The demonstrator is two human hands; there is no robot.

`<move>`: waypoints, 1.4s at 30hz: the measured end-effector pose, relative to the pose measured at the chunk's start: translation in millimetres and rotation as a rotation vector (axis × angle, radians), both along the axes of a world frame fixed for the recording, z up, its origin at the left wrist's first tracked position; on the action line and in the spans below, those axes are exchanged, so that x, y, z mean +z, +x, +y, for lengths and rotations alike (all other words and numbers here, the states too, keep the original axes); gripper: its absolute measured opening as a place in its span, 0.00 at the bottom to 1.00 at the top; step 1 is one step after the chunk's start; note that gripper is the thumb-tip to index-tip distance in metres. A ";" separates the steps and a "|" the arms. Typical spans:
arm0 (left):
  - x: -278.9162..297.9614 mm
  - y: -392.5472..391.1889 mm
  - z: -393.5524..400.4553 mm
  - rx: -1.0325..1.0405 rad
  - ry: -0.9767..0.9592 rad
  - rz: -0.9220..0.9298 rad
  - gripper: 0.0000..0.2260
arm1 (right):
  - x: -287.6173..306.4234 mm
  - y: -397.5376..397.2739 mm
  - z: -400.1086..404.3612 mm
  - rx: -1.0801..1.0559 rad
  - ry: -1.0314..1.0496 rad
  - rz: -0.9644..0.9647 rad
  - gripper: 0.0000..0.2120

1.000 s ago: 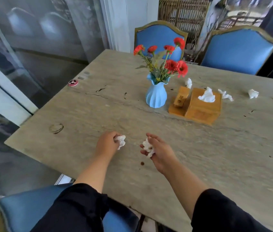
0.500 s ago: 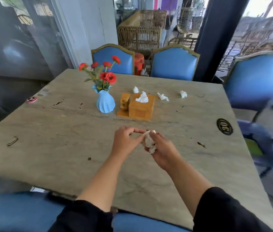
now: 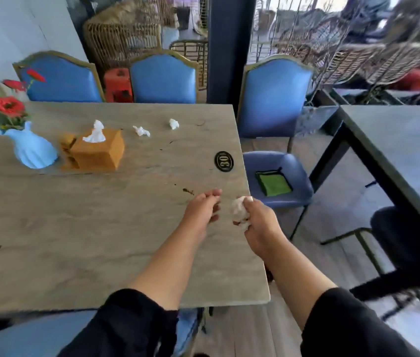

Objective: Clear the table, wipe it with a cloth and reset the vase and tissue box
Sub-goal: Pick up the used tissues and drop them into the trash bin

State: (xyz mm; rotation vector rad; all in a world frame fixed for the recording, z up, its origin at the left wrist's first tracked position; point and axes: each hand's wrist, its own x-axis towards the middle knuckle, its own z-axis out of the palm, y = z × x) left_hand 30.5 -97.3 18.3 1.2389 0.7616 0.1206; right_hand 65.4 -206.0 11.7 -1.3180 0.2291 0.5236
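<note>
My right hand [image 3: 257, 225] is closed around a wad of crumpled tissues [image 3: 239, 212] just past the right edge of the grey stone table [image 3: 75, 228]. My left hand [image 3: 202, 210] hovers beside it over the table corner, fingers loosely apart and holding nothing. A light blue vase [image 3: 32, 148] with red flowers stands at the far left. Next to it sits the wooden tissue box [image 3: 98, 152] with a tissue sticking up. Two crumpled tissues [image 3: 141, 131] [image 3: 173, 123] lie behind the box.
A folded green cloth [image 3: 273, 183] lies on the blue chair seat [image 3: 293, 173] right of the table. More blue chairs [image 3: 163, 78] line the far side. A black oval number plate [image 3: 223, 161] marks the table's right edge. Another table [image 3: 404, 150] stands at the right.
The tissue from my left hand has passed into my right hand, which now holds both. My view has swung right, and both hands have moved to the table's right edge.
</note>
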 end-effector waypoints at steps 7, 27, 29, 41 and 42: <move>-31.0 67.9 -83.4 -0.078 -0.596 0.025 0.13 | -19.8 52.3 -49.6 -0.006 -0.224 -0.323 0.05; -151.9 246.3 -133.5 0.174 -0.326 0.209 0.06 | -133.5 254.9 -122.6 0.253 -0.467 -0.053 0.12; -175.0 250.8 -137.5 0.193 -0.263 0.303 0.09 | -160.0 266.9 -130.7 0.290 -0.469 0.040 0.11; -321.7 269.8 -160.3 0.330 -0.167 0.632 0.09 | -318.5 321.8 -160.2 0.598 -0.615 0.289 0.12; -330.2 270.8 -159.8 0.340 -0.165 0.639 0.10 | -327.8 324.6 -158.9 0.615 -0.626 0.286 0.12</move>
